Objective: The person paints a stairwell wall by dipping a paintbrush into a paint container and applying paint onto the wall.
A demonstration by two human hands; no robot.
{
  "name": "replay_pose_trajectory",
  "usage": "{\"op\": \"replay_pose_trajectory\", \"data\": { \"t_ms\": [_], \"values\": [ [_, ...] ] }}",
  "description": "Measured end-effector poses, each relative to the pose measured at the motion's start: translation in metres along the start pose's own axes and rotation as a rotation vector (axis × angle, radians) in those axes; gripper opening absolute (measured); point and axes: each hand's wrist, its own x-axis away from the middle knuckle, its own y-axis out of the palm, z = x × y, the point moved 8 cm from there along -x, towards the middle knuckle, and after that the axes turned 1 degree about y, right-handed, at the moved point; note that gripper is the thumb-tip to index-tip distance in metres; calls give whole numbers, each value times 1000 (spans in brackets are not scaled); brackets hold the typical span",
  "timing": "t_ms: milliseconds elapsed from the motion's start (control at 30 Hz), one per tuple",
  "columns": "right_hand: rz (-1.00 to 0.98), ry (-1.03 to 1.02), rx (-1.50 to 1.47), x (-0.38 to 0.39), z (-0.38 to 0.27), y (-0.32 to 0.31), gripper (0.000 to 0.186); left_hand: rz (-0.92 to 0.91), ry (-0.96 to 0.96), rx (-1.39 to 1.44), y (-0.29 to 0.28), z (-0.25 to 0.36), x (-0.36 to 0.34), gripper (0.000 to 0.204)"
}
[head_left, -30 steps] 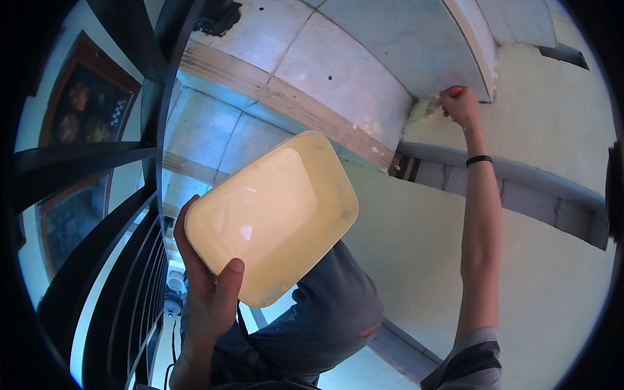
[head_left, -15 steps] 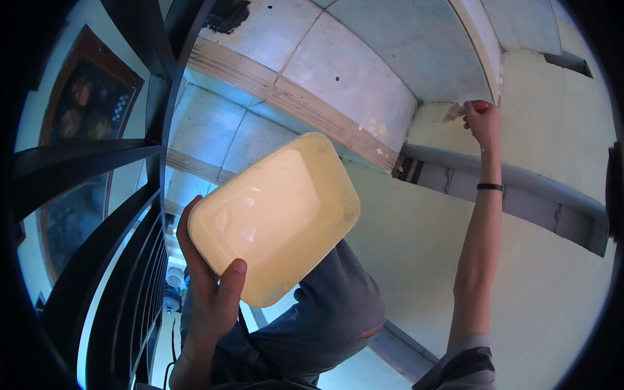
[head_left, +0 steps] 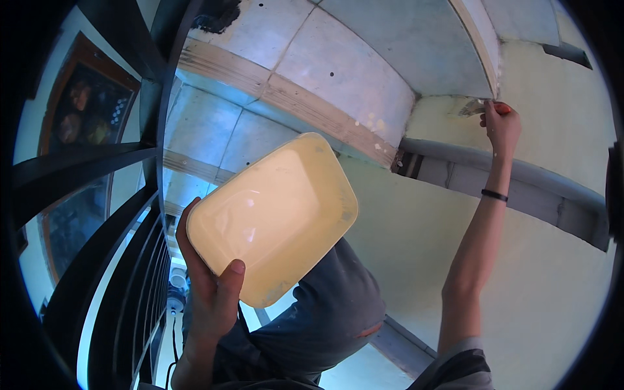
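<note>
Toward 8 o'clock, the left hand (head_left: 211,292) grips a yellow tub (head_left: 279,279) of pale paint (head_left: 273,201). At 2 o'clock, the right hand (head_left: 502,130) holds a red-handled brush (head_left: 472,108), bristles toward 9, by the wall (head_left: 546,117). Black railing (head_left: 127,39) stands at 9, tiled steps (head_left: 348,62) at 12.

Head-worn fisheye looks down (left hand (head_left: 217,298) close)

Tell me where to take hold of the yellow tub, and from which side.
Probably best by the right rim of the tub, coming from the person's right: the left hand holds the lower-left edge, while that rim is free. The raised wall should let fingers go outside and a thumb over the top. Go gently: it holds pale liquid.
</note>
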Motion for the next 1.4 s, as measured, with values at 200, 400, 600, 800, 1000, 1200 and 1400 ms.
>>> {"op": "replay_pose_trajectory", "data": {
  "t_ms": [200, 400, 600, 800, 1000, 1200, 1400],
  "values": [
    [-74, -50, -25, 15, -4, 44, 30, -17, 18, 17, 1, 2, 0, 85],
    [-21, -44, 37, 3, 9, 16, 29, -43, 28, 1, 6, 4, -1, 85],
    [-89, -89, 123, 28, -57, -25, 28, -8, 10, 2, 4, 4, 2, 84],
    [-266, -110, 97, 13, -17, 76, 29, -27, 3, 34, 9, 3, 1, 84],
    [-361, 0, -29, 6, 7, 103, 26, -22, 0, 20, 4, -4, 3, 87],
    [-420, -17, -2, -16, 25, 107, 25, -43, -1, 16, 8, -6, 1, 87],
    [-374, -27, -41, -6, -4, 88, 26, -26, 17, -14, 5, -2, -1, 88]
  ]
}}
